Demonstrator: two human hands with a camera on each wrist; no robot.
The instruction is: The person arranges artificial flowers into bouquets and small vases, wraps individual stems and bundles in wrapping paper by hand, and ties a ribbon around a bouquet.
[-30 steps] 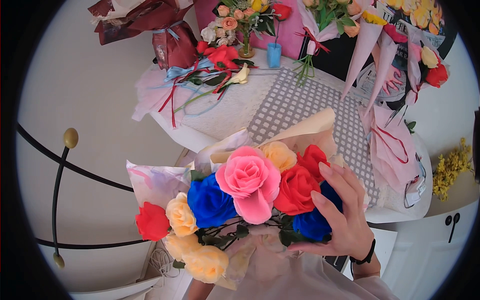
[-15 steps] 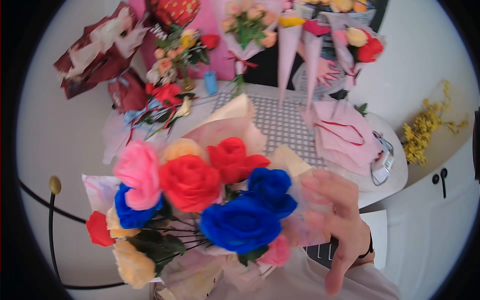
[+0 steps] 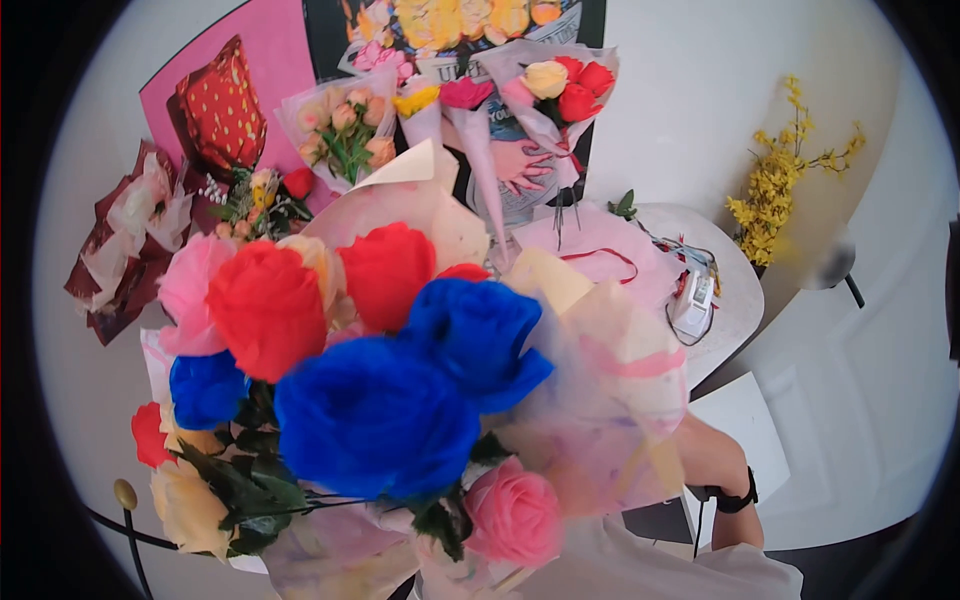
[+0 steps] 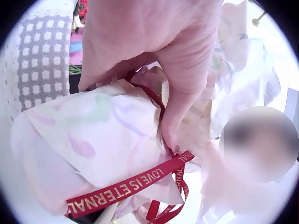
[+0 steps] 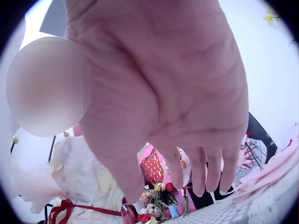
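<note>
A large bouquet of artificial roses fills the middle of the head view, with a big blue rose (image 3: 375, 415) nearest, red roses (image 3: 268, 310) behind and a pink rose (image 3: 515, 512) low on the right. Pale patterned wrapping paper (image 3: 610, 410) surrounds it. In the left wrist view my left hand (image 4: 154, 37) grips the bouquet's gathered neck, thumb down along a red lettered ribbon (image 4: 131, 184). My right hand (image 5: 170, 88) holds nothing, its fingers stretched out beside the bouquet. In the head view the wrapping hides most of that hand; the wrist with a black band (image 3: 738, 492) shows.
A white table (image 3: 735, 255) behind carries pink paper (image 3: 600, 245), a small white device (image 3: 692, 305) and other bouquets. Cone-wrapped flowers (image 3: 485, 160) stand along the back. Yellow blossom branches (image 3: 770, 205) rise at the right beside a white door.
The bouquet has turned, bringing the blue roses to the front and shifting the pink one left. My right hand has left the flowers and moved behind the wrapping. The head view has swung right.
</note>
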